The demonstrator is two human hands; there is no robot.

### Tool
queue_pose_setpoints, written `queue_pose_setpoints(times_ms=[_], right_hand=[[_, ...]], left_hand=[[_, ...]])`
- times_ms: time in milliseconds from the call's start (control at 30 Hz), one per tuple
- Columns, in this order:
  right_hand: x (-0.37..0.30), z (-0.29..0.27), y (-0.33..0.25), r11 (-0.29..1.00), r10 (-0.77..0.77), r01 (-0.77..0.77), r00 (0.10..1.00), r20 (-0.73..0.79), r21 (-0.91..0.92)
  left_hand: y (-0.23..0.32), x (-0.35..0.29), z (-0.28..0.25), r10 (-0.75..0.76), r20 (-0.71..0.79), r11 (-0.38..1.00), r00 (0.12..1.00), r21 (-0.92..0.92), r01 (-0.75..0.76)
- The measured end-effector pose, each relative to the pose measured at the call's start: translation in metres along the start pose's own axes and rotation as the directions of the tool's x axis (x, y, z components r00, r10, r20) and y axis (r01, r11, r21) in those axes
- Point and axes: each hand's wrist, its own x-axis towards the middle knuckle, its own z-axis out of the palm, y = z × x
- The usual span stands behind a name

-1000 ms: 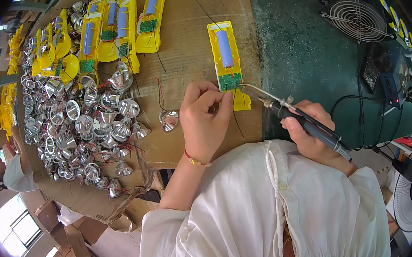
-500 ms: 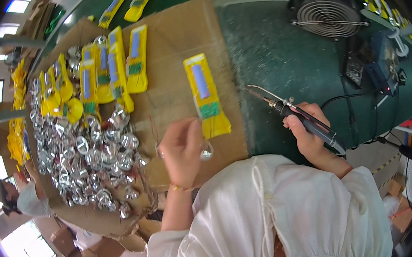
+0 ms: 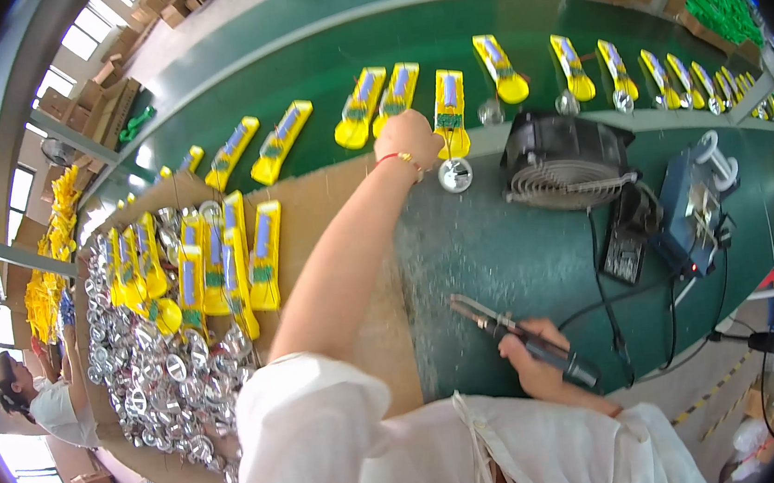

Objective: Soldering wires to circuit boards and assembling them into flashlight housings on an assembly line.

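Observation:
Reaching to the far green belt, my left hand has curled fingers at the left edge of a yellow plastic housing. That housing carries a blue-wrapped cell and a small green circuit board. A round silver reflector hangs from its near end, over the grey rail. The fingertips are partly hidden. My right hand grips a soldering iron with a thin metal tube along its tip, pointing up and left over the green bench. More yellow housings lie just left of and beyond my left hand.
A pile of silver reflectors and several yellow housings lie on cardboard at the left. Right of centre stand a black fan and a blue soldering station with cables. A co-worker is at far left.
My left hand has moved from the cardboard out to the far belt. The housing that lay beside it no longer shows there. My right hand and iron stay low over the bench; the view has shifted.

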Motion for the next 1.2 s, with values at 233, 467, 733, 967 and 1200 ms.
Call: queue_pose_setpoints(times_ms=[233, 467, 733, 967, 1200], right_hand=[[0.013, -0.001, -0.014, 0.998, -0.016, 0.019, 0.998, 0.066, -0.055], [0.009, 0.002, -0.015, 0.995, -0.022, 0.027, 0.999, 0.048, -0.098], [0.002, 0.002, -0.009, 1.0, 0.023, -0.023, 1.0, 0.007, 0.018], [0.014, 0.007, -0.01, 1.0, -0.03, 0.03, 1.0, 0.004, -0.003], [0.01, 0.006, -0.012, 0.993, -0.111, 0.11, 0.993, -0.038, -0.032]], left_hand=[[-0.03, 0.058, -0.057, 0.146, -0.479, 0.983, 0.866, -0.024, -0.179], [-0.081, 0.029, 0.001, 0.157, -0.217, 0.986, 0.964, 0.095, -0.14], [-0.096, -0.169, -0.033, 0.103, -0.289, 0.989, 0.952, 0.135, -0.066], [-0.097, -0.268, -0.023, 0.105, -0.359, 0.983, 0.927, 0.179, -0.042], [-0.086, -0.344, -0.026, -0.031, -0.449, 0.999, 0.893, -0.043, 0.013]])
